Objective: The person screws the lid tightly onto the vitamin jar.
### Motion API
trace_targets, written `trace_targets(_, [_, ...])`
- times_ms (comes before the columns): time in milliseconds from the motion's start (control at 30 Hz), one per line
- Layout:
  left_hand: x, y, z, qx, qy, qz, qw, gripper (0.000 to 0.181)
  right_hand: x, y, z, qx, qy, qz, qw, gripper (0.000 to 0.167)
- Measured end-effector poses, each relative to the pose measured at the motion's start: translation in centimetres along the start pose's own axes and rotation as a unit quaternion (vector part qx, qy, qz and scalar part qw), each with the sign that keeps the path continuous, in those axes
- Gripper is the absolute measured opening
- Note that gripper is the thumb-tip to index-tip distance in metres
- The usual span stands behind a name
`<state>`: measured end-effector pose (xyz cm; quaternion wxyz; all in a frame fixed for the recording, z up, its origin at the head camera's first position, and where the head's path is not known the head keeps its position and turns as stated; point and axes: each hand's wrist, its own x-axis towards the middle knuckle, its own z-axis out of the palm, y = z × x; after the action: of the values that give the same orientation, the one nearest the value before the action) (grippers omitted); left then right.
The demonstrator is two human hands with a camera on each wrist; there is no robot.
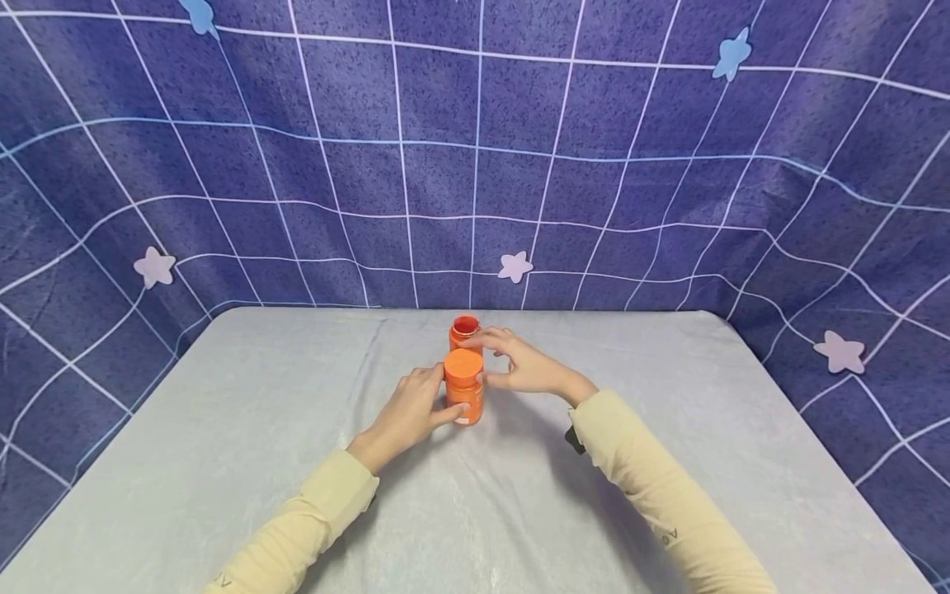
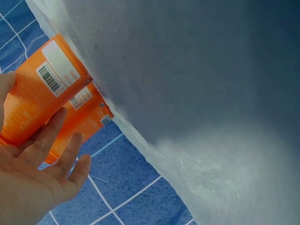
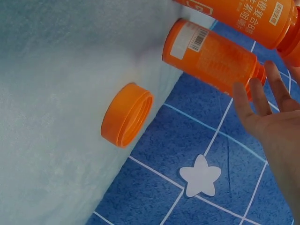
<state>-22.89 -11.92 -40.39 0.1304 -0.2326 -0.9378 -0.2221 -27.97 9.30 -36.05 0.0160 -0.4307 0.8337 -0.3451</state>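
A capped orange bottle (image 1: 465,404) stands upright with my left hand (image 1: 408,408) around its left side, thumb across its front and fingers at its left and back. Directly behind it is an uncapped orange bottle (image 1: 465,327), its red mouth showing. My right hand (image 1: 527,367) reaches in from the right, fingers extended by the rear bottle's neck and thumb near the front bottle's cap. In the right wrist view its fingers (image 3: 257,96) are beside the rear bottle (image 3: 211,56). A loose orange cap (image 3: 126,115) rests on the table there; the head view does not show it.
A pale grey cloth covers the table (image 1: 245,412). Beyond its back edge hangs a blue curtain (image 1: 438,181) with a line grid and star shapes, which also runs along both sides.
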Motion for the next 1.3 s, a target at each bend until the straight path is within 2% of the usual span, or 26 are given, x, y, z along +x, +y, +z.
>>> trace_targets(233, [0.0, 0.1, -0.1, -0.002, 0.006, 0.007, 1.0, 0.054, -0.1, -0.2, -0.1, -0.002, 0.013, 0.007, 0.9999, 0.049])
trace_targets(333, [0.1, 0.0, -0.1, -0.001, 0.008, 0.009, 0.9999, 0.054, -0.2, -0.2, 0.2, -0.004, 0.038, 0.008, 0.9993, 0.046])
trace_targets(533, [0.1, 0.0, -0.1, 0.006, 0.011, 0.01, 0.9999, 0.052, -0.5, -0.6, 1.2, -0.007, 0.091, 0.035, 0.9952, 0.045])
trace_targets(700, [0.1, 0.0, -0.1, 0.008, 0.01, 0.011, 0.9999, 0.05, -0.6, -0.7, 1.7, -0.022, 0.11, 0.041, 0.9928, 0.048])
trace_targets(800, [0.0, 0.0, -0.1, 0.007, 0.012, 0.013, 0.9998, 0.05, -0.6, -0.6, 1.7, -0.023, 0.105, 0.032, 0.9937, 0.051])
trace_targets(967, [0.0, 0.0, 0.0, 0.007, 0.014, 0.016, 0.9997, 0.051, -0.5, -0.3, 1.4, -0.003, 0.071, 0.022, 0.9972, 0.056])
trace_targets(1300, [-0.1, 0.0, -0.1, 0.001, 0.007, 0.009, 0.9999, 0.052, -0.2, 0.2, 0.3, 0.029, 0.009, 0.006, 0.9995, 0.054])
